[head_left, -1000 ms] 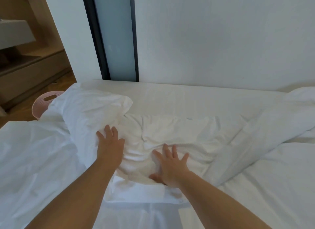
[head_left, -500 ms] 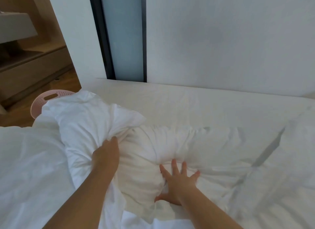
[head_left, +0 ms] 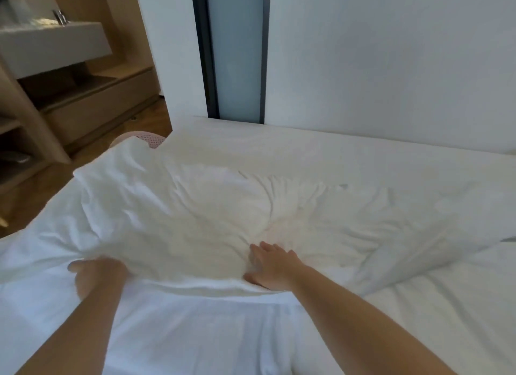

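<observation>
Smoothing of white duvet (head_left: 195, 221) on bed (head_left: 307, 151): left hand (head_left: 95, 274) grips a fold with curled fingers, right hand (head_left: 272, 265) presses flat with fingers straight and close together, the duvet bunched just beyond both; next move probably requires pulling the fold taut.

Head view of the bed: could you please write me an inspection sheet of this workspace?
Surface: bed, white sheet, a smooth strip showing along the wall.
Job's things: white duvet, rumpled and bunched across the bed.
Clutter: pink basket on the floor, mostly hidden behind the duvet.
Grippers: left hand grips a duvet fold, blurred; right hand presses flat on the duvet, fingers straight.
Cables: nothing seen.
Surroundings: white wall, frosted panel in a dark frame, wooden shelving, grey basin with a tap at far left.
</observation>
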Demonstrator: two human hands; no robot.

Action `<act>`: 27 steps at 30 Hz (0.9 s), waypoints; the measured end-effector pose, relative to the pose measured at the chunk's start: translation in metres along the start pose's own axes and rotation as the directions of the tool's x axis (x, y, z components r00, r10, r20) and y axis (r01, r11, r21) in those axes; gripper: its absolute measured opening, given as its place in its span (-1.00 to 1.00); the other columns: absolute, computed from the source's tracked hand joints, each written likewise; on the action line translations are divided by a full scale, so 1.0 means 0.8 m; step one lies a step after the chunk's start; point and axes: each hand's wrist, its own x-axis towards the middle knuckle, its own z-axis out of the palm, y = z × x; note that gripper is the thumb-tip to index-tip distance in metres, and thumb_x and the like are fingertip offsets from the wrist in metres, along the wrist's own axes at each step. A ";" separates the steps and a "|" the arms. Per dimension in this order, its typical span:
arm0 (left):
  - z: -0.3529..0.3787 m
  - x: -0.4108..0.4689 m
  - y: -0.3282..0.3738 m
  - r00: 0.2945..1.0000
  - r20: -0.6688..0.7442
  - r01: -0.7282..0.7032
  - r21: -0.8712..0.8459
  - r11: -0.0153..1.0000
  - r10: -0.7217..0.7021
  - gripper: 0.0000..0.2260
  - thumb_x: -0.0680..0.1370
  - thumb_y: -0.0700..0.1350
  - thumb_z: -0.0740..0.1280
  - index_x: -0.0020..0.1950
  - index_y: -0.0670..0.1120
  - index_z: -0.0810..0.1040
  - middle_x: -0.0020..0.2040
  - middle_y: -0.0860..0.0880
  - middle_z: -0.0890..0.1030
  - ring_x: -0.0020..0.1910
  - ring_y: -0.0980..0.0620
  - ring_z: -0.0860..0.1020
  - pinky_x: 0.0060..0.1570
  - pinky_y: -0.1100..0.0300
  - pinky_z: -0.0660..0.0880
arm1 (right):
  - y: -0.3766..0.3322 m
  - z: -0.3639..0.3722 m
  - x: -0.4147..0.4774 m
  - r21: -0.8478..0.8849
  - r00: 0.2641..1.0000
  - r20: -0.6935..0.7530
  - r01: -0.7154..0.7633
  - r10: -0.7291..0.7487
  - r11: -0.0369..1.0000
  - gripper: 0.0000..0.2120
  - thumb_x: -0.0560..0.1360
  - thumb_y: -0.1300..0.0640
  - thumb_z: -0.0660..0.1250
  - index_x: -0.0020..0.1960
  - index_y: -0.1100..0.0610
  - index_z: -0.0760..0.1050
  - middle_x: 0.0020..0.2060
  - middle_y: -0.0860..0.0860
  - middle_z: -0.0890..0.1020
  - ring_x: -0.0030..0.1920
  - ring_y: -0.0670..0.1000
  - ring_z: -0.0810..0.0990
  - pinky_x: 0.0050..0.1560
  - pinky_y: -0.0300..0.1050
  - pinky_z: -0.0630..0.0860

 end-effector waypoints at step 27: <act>0.282 -0.621 0.027 -0.127 0.745 -0.983 -0.005 -0.185 0.655 -0.66 0.49 -0.05 0.35 0.21 -0.05 0.37 0.12 -0.06 0.55 0.08 -0.12 0.55 -0.14 0.12 0.37 | 0.516 -0.126 -0.243 -0.758 0.947 -0.276 -0.319 0.162 0.570 -0.72 0.54 0.10 0.13 0.21 0.01 0.47 0.07 -0.04 0.62 0.15 0.04 0.59 0.49 0.13 0.06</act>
